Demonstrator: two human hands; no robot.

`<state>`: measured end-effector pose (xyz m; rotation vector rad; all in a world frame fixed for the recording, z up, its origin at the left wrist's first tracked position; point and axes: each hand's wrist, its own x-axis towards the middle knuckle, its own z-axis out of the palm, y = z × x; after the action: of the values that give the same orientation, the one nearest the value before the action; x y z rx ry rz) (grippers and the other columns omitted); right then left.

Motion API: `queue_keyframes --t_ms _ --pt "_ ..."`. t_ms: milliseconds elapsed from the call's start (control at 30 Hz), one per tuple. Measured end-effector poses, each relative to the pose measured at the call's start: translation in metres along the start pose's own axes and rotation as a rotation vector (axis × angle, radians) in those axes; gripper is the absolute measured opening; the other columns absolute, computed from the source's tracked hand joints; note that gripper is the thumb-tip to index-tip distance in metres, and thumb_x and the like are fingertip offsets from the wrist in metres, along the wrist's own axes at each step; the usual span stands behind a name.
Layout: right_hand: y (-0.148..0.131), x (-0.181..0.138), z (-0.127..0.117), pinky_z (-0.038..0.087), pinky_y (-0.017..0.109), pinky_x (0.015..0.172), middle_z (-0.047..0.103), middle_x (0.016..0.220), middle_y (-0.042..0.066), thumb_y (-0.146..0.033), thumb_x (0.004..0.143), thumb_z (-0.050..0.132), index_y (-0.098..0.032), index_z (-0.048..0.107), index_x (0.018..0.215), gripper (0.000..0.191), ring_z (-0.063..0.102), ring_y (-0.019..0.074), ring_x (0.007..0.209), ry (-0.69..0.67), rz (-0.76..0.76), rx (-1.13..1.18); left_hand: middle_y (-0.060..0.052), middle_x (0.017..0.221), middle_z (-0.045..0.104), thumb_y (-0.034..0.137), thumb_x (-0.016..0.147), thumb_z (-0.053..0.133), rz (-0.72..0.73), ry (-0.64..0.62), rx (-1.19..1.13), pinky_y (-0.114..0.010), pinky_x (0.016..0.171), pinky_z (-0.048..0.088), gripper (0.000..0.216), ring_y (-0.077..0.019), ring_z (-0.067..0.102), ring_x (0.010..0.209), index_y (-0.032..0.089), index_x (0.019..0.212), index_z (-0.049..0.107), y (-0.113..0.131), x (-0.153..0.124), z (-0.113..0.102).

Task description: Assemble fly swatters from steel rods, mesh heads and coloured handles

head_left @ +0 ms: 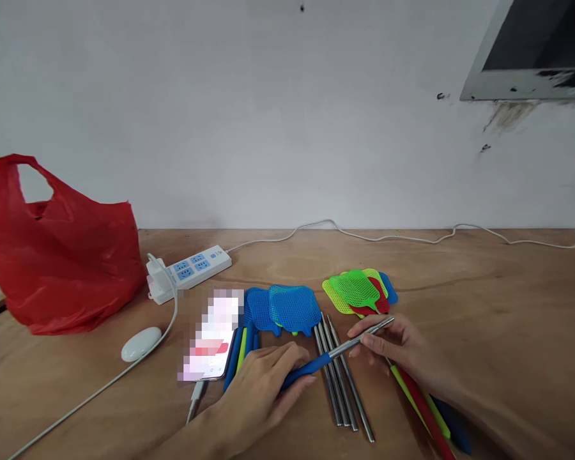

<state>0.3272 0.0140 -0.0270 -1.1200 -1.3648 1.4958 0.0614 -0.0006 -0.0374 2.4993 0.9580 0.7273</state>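
Note:
My left hand (261,390) is closed round the blue grip of a metal rod handle (338,351). My right hand (395,348) pinches the same rod near its silver tip. The rod slants up to the right above several loose silver rods (347,393) lying on the wooden table (483,306). Just behind them lie blue fly swatter heads (287,308) and a stack of green, yellow, red and blue swatter heads (357,291). Red, green and blue handles (426,412) lie under my right wrist.
A red plastic bag (60,255) stands at the far left. A white power strip (189,271) with its cable, a white oval device (141,343) and a phone (213,348) lie left of my hands. A white wall rises behind the table.

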Motion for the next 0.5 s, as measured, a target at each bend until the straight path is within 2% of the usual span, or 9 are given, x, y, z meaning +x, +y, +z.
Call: queue_keyframes --t_ms 100,200,300,367,500 --pt "0.003 0.000 -0.001 0.040 0.020 0.044 0.073 0.069 0.005 -0.057 0.074 0.078 -0.018 0.075 0.085 0.040 0.057 0.0120 0.053 0.037 -0.033 0.029 -0.001 0.096 0.067 0.030 0.104 0.045 -0.018 -0.004 -0.024 -0.032 0.075 0.049 0.011 -0.0202 0.065 0.086 0.023 0.106 0.053 0.004 0.002 -0.005" --pt "0.006 0.002 -0.001 0.036 0.019 0.040 0.064 0.058 0.001 -0.060 0.075 0.076 -0.018 0.071 0.078 0.042 0.050 0.0101 0.047 0.120 -0.050 0.117 -0.005 0.105 0.067 0.029 0.103 0.042 -0.022 0.003 0.003 -0.039 0.086 0.050 0.015 -0.0235 0.063 0.097 0.022 0.109 0.054 0.007 0.005 -0.011" --pt "0.003 0.003 0.001 0.031 0.018 0.037 0.052 0.051 -0.004 -0.062 0.075 0.075 -0.019 0.064 0.068 0.046 0.041 0.0070 0.041 0.213 -0.063 0.235 -0.009 0.126 0.064 0.029 0.103 0.046 -0.040 -0.008 0.127 -0.046 0.099 0.048 0.020 -0.0273 0.059 0.117 0.022 0.120 0.054 0.004 0.007 -0.012" --pt "-0.001 0.004 0.002 0.029 0.018 0.036 0.049 0.051 -0.005 -0.062 0.074 0.075 -0.019 0.057 0.064 0.048 0.038 0.0062 0.040 0.246 -0.087 0.292 -0.012 0.140 0.057 0.030 0.102 0.048 -0.048 -0.016 0.235 -0.051 0.107 0.043 0.030 -0.0301 0.052 0.130 0.020 0.131 0.050 -0.001 0.008 -0.010" --pt "-0.007 0.004 0.003 0.026 0.019 0.037 0.046 0.044 -0.007 -0.063 0.081 0.069 -0.021 0.050 0.064 0.049 0.032 0.0061 0.036 0.265 -0.118 0.243 -0.015 0.145 0.054 0.036 0.103 0.048 -0.047 -0.033 0.374 -0.059 0.110 0.039 0.045 -0.0338 0.046 0.137 0.016 0.143 0.042 -0.010 0.009 -0.006"
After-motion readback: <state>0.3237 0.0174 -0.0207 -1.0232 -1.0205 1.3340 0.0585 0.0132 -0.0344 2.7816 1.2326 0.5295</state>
